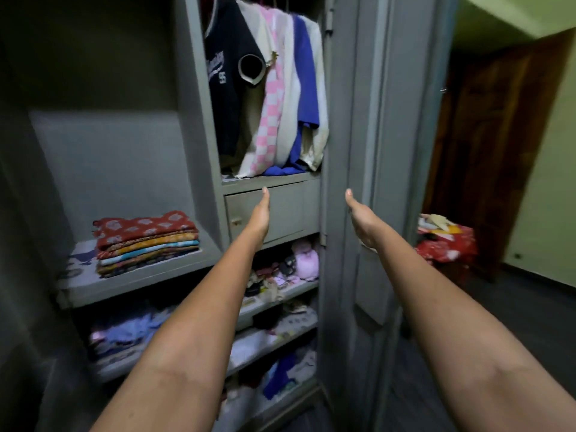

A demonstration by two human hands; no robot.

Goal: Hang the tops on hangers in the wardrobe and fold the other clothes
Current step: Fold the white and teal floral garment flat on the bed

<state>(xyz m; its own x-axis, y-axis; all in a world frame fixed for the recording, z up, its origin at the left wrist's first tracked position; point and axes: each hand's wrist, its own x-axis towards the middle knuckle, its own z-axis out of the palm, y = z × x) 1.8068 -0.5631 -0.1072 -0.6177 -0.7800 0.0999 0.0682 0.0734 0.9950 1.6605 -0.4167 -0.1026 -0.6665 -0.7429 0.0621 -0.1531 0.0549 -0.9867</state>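
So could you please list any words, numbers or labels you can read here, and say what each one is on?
"95": white number on the navy top hanging in the wardrobe.
A white script word above it on the same top: too blurred and folded to read.
Nothing else carries readable text; the folded stack shows only patterns.

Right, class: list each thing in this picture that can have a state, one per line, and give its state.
Left hand: open, fingers straight, holding nothing.
Right hand: open, fingers straight, holding nothing.
Wardrobe door: swung open.
Tops: hanging in the upper right compartment.
Folded clothes: stacked on the left shelf.
Drawer: closed.
Wooden door: appears closed.
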